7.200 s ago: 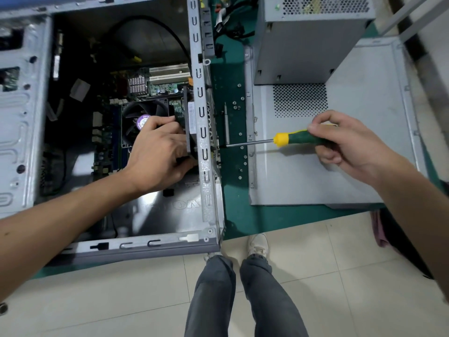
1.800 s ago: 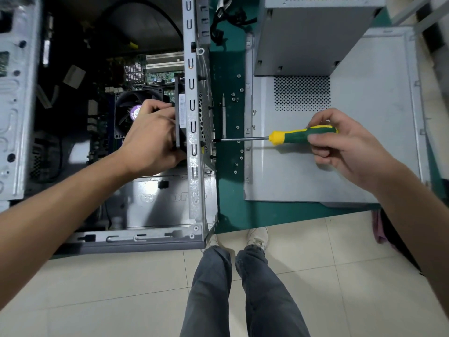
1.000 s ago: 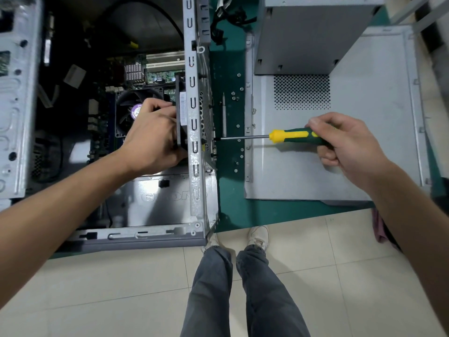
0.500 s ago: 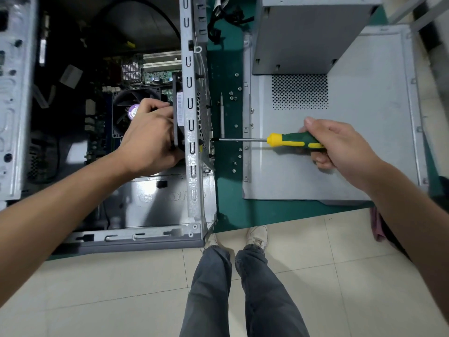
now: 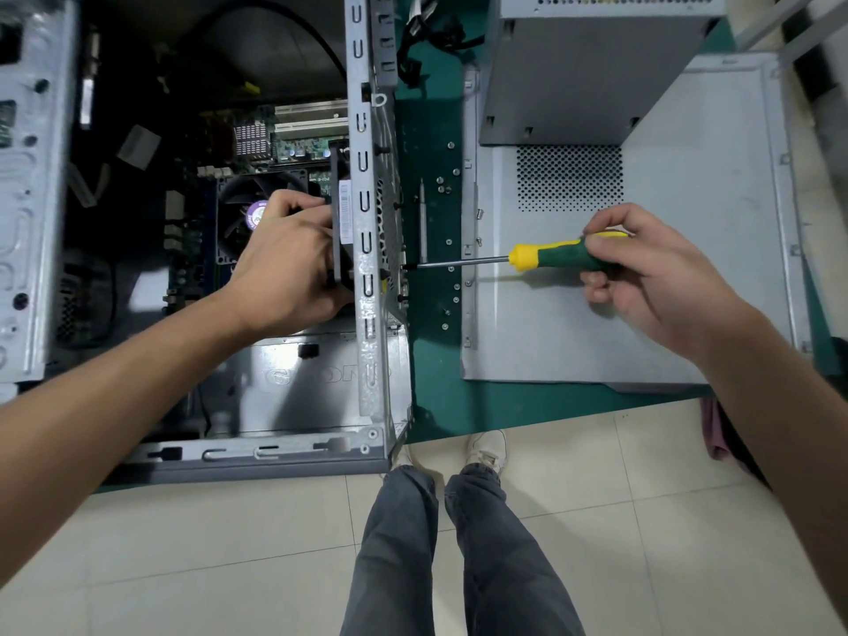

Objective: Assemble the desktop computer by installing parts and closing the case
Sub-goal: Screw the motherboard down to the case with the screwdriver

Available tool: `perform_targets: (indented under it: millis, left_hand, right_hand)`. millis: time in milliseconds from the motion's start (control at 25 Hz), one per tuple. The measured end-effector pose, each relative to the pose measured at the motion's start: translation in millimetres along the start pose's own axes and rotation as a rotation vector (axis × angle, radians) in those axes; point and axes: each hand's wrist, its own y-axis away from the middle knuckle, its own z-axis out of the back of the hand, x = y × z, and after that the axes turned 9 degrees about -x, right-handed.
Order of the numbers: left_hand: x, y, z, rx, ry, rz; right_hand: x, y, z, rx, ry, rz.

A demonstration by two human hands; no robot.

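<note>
one open computer case (image 5: 367, 314) fills the left of the frame. one left hand (image 5: 289, 263) grips a black fan (image 5: 342, 231) against its rear wall. at centre right, one right hand (image 5: 651, 277) grips one screwdriver (image 5: 550, 257), tip at that wall.

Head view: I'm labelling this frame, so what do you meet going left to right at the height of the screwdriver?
Left hand holding the black case fan → perforated rear wall of the computer case → screwdriver → right hand over the case side panel.
</note>
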Motion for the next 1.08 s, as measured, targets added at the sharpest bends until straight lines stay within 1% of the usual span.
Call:
perform_targets:
  millis: [120, 200, 240, 320, 400, 480, 600, 680, 760, 800, 960, 1080]
  left_hand:
    - [-0.2, 0.3, -0.3, -0.014, 0.007, 0.011]
    - [-0.5, -0.2, 0.6, -0.009, 0.008, 0.023]
    - [-0.9, -0.5, 0.9, -0.005, 0.012, 0.027]
    - [-2.2, -0.2, 0.9, -0.008, 0.018, 0.024]
    - [-2.7, -0.3, 0.8, -0.01, 0.028, 0.024]
    - [-2.5, -0.2, -0.8, -0.013, 0.018, 0.029]
    - [-0.6, 0.5, -1.5, 0.005, -0.02, 0.032]
    - [-0.3, 0.1, -0.7, 0.011, -0.017, 0.037]
    - [-1.5, 0.4, -0.8, 0.012, -0.008, 0.041]
    - [-2.1, 0.0, -0.8, 0.006, -0.003, 0.045]
    - [-2.8, -0.1, 0.7, 0.01, -0.016, 0.06]
    - [-2.6, 0.3, 1.0, 0.026, -0.024, 0.057]
  right_hand:
    - [-3.4, -1.5, -4.6, -0.086, 0.234, 0.09]
    - [-2.0, -3.5, -5.5, -0.092, 0.324, 0.075]
    - [-0.5, -3.2, -4.1, -0.068, 0.331, 0.05]
    - [1.6, -2.1, 1.8, 0.006, 0.242, 0.011]
    - [0.9, -3.3, 8.2, 0.072, 0.168, 0.024]
    - [1.3, -1.4, 6.6, 0.066, 0.213, 0.03]
    - [0.2, -0.7, 2.2, 0.035, 0.376, 0.013]
    - [0.8, 0.7, 1.6, 0.048, 0.355, 0.011]
    - [3.1, 0.0, 3.9, 0.059, 0.211, -0.007]
    - [4.3, 0.0, 3.2, 0.059, 0.19, -0.004]
    - [2.8, 1.6, -6.4, -0.001, 0.354, -0.062]
    - [3.2, 3.9, 1.1, 0.024, 0.42, -0.119]
